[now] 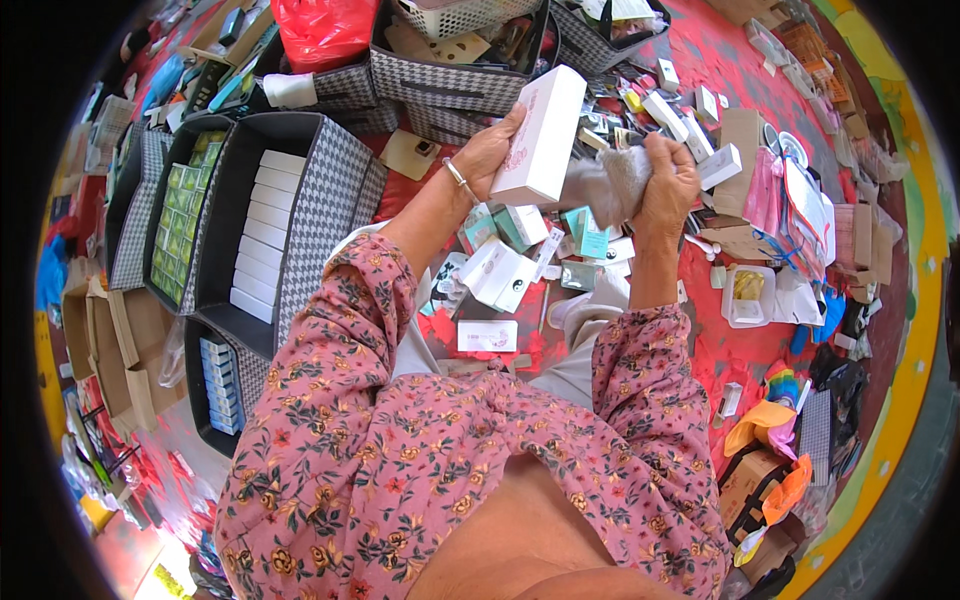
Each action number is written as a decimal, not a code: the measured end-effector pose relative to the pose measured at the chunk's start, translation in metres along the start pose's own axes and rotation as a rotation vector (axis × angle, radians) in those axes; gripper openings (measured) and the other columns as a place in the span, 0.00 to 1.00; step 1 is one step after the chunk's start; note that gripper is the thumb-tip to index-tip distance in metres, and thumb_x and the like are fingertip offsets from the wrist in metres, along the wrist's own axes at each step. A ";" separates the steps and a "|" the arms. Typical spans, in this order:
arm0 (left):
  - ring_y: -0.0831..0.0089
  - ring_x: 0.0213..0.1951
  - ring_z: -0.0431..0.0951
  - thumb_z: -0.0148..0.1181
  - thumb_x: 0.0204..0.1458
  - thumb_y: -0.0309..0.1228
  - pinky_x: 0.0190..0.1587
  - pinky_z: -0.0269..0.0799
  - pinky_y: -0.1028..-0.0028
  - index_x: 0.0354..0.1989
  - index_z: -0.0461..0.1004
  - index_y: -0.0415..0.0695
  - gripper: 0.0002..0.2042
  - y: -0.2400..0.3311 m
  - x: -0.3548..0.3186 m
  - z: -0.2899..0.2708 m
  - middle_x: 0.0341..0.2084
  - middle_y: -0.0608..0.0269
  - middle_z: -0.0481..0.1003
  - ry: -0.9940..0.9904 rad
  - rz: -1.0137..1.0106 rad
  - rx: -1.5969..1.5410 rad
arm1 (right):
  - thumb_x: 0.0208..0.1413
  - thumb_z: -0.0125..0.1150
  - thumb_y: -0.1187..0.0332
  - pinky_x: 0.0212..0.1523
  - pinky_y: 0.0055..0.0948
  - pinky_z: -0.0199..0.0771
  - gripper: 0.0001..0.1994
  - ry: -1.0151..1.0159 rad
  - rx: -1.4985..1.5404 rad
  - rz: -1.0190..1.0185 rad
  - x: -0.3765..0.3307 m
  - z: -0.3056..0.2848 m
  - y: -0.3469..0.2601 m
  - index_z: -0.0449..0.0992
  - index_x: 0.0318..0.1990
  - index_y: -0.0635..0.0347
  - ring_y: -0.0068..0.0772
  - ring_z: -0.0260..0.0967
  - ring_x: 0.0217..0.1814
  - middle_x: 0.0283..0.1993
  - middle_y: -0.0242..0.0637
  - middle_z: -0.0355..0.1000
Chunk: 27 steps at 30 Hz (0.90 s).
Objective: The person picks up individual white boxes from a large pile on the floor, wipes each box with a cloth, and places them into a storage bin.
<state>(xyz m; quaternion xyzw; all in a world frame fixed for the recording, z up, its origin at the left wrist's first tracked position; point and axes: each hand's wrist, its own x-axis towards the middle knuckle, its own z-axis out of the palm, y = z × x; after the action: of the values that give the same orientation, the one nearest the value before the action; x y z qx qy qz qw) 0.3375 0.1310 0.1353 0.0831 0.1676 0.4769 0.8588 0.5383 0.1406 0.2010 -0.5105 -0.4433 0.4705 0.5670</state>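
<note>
My left hand grips a long white box with pinkish print, held up and tilted. A greyish cloth or wrap, partly smeared by motion, hangs from my closed right hand, just right of the box. Beneath the hands, teal-and-white boxes and a white carton with a round black-and-white symbol lie in a loose pile. A flat white box rests closer to me on the red floor.
At left, a dark houndstooth bin holds a row of white boxes; others hold green packs and blue boxes. Ahead stand more bins and a red plastic bag. A clear tub sits at right.
</note>
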 end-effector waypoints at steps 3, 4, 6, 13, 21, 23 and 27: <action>0.68 0.39 0.75 0.38 0.56 0.47 0.40 0.74 0.67 0.52 0.60 0.41 0.23 -0.015 -0.003 0.010 0.40 0.55 0.72 0.148 -0.061 0.288 | 0.47 0.59 0.70 0.30 0.23 0.64 0.06 0.012 -0.331 -0.492 -0.015 0.025 -0.017 0.71 0.25 0.63 0.24 0.65 0.26 0.22 0.32 0.68; 0.72 0.37 0.75 0.39 0.55 0.48 0.38 0.73 0.70 0.50 0.62 0.41 0.23 -0.024 -0.006 0.015 0.39 0.58 0.72 0.182 0.024 0.506 | 0.47 0.58 0.69 0.30 0.25 0.65 0.07 -0.099 -0.495 -0.596 -0.021 0.035 -0.020 0.70 0.25 0.62 0.28 0.65 0.25 0.23 0.35 0.68; 0.80 0.28 0.72 0.42 0.55 0.46 0.30 0.72 0.77 0.46 0.66 0.43 0.20 -0.034 -0.004 0.011 0.32 0.67 0.72 0.060 0.001 0.483 | 0.46 0.57 0.70 0.31 0.30 0.65 0.06 -0.079 -0.661 -0.685 -0.026 0.040 -0.013 0.69 0.25 0.63 0.40 0.66 0.26 0.25 0.44 0.68; 0.79 0.31 0.75 0.45 0.54 0.45 0.35 0.72 0.77 0.45 0.67 0.40 0.20 -0.023 -0.010 0.010 0.35 0.63 0.74 -0.060 0.075 0.141 | 0.53 0.48 0.51 0.35 0.28 0.66 0.22 0.011 -0.429 0.110 0.007 -0.008 0.010 0.73 0.34 0.66 0.31 0.65 0.32 0.32 0.41 0.70; 0.73 0.37 0.72 0.61 0.39 0.51 0.37 0.69 0.76 0.48 0.60 0.37 0.34 -0.014 -0.008 0.016 0.37 0.56 0.70 0.159 0.502 0.446 | 0.46 0.59 0.56 0.43 0.28 0.61 0.25 -0.662 -0.446 0.114 -0.044 0.048 -0.003 0.67 0.43 0.71 0.29 0.63 0.40 0.39 0.42 0.68; 0.68 0.41 0.70 0.64 0.35 0.52 0.42 0.67 0.73 0.50 0.56 0.34 0.40 -0.010 -0.017 0.018 0.40 0.51 0.68 0.316 0.468 0.706 | 0.46 0.58 0.58 0.41 0.28 0.62 0.22 -0.705 -0.567 0.071 -0.042 0.050 -0.008 0.68 0.41 0.71 0.29 0.63 0.38 0.37 0.41 0.69; 0.60 0.49 0.64 0.67 0.27 0.53 0.52 0.60 0.70 0.52 0.50 0.29 0.49 -0.013 -0.017 0.010 0.45 0.44 0.63 0.369 0.524 1.372 | 0.43 0.60 0.61 0.34 0.29 0.66 0.20 -0.588 -0.896 -0.365 -0.054 0.063 -0.011 0.69 0.39 0.70 0.34 0.67 0.29 0.27 0.42 0.70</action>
<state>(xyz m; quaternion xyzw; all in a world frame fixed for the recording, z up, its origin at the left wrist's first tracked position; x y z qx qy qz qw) 0.3430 0.1095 0.1446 0.5547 0.5425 0.4604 0.4312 0.4681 0.0972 0.2164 -0.4639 -0.8200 0.2532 0.2195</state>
